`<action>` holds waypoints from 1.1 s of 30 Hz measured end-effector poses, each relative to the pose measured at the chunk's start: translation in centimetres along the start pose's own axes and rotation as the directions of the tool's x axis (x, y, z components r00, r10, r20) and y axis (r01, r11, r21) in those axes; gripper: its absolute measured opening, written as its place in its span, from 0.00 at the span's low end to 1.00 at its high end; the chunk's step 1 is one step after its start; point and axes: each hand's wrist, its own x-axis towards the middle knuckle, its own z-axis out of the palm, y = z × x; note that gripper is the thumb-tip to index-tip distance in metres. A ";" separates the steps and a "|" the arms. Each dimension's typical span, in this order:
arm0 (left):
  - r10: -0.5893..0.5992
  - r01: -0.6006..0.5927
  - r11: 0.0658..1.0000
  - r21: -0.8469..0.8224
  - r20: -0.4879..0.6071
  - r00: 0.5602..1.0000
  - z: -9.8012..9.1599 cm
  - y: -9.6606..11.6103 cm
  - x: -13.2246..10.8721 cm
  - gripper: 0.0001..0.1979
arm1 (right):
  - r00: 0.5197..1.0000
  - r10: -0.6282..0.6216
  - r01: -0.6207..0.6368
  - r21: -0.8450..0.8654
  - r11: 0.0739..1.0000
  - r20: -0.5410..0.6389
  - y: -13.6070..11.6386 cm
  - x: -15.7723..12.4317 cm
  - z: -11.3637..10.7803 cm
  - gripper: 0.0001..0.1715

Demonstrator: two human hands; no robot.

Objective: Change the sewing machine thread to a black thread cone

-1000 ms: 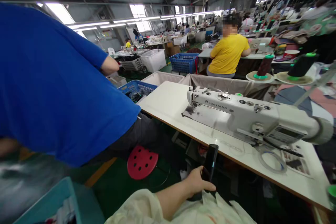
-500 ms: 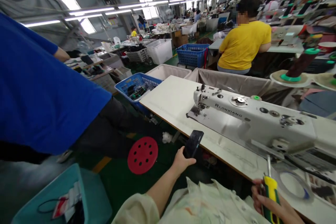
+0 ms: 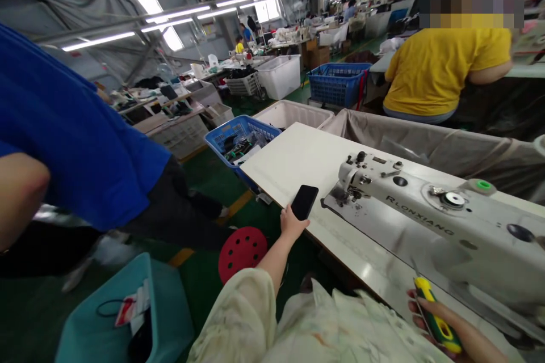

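My left hand (image 3: 293, 222) is closed around the lower end of a black smartphone (image 3: 305, 202), which it holds at the near edge of the white sewing table (image 3: 289, 153). In my right hand (image 3: 457, 317) is a screwdriver (image 3: 434, 312) with a yellow and green handle, its thin shaft pointing away from me over the table. A slim metal piece also shows beside the handle, too unclear to name. Beyond that hand stands a white sewing machine (image 3: 417, 210) with its head toward the table's left part. Neither hand touches the machine.
A red round stool seat (image 3: 242, 254) and a teal bin (image 3: 170, 306) are at left. A person in a blue shirt (image 3: 85, 142) stands close by. A blue basket (image 3: 221, 135) adjoins the table's far end. Someone in yellow (image 3: 443, 74) sits beyond a cloth-lined trough (image 3: 409, 125).
My left hand has raised the smartphone from below the table edge to over it. The view has shifted, and the screwdriver now leans further left. The person in blue has moved slightly.
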 end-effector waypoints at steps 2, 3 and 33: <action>0.039 -0.039 0.998 0.050 0.002 0.999 0.7 0.6 2.7 0.46 | 0.997 -0.013 0.014 0.019 1.000 -0.080 0.0 1.5 -0.3 0.37; 0.057 -0.058 0.996 0.072 0.008 0.998 1.0 0.9 4.0 0.46 | 0.994 -0.022 0.024 0.023 0.999 -0.105 0.1 2.2 -0.4 0.37; 0.372 -0.299 0.877 -0.376 0.925 -0.072 5.4 9.0 -0.1 0.18 | 0.857 -0.463 0.511 0.488 0.708 -0.226 2.6 5.2 12.6 0.18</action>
